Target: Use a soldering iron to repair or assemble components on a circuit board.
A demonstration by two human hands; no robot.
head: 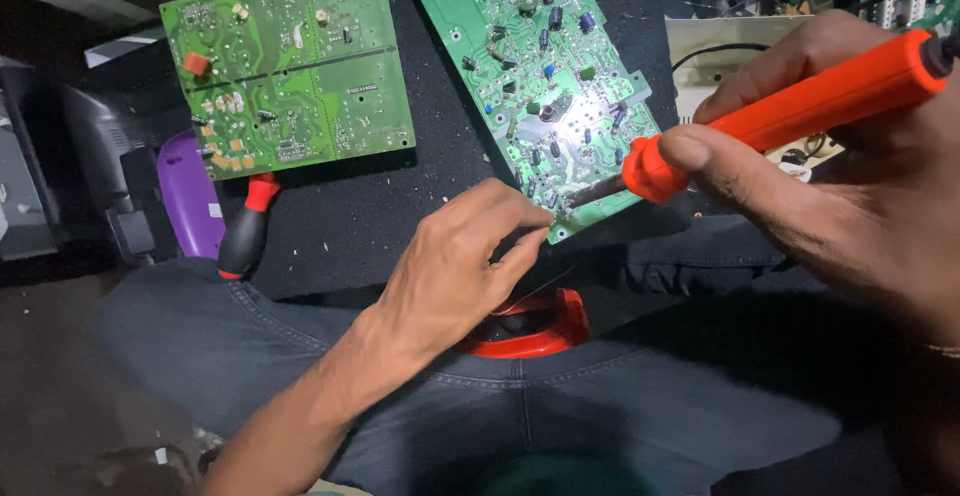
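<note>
My right hand (850,186) grips an orange soldering iron (790,116) like a pen; its metal tip (590,194) touches the near corner of a green circuit board (540,76) lying tilted on a black surface. My left hand (455,266) rests beside that corner, fingers pinched together on a thin wire right by the tip. A bright spot of light falls on the board near the tip.
A second green circuit board (290,66) lies to the left. A red-and-black screwdriver (245,231) and a purple object (190,196) sit below it. A red round object (530,326) lies on my lap. More boards and cables are at the top right.
</note>
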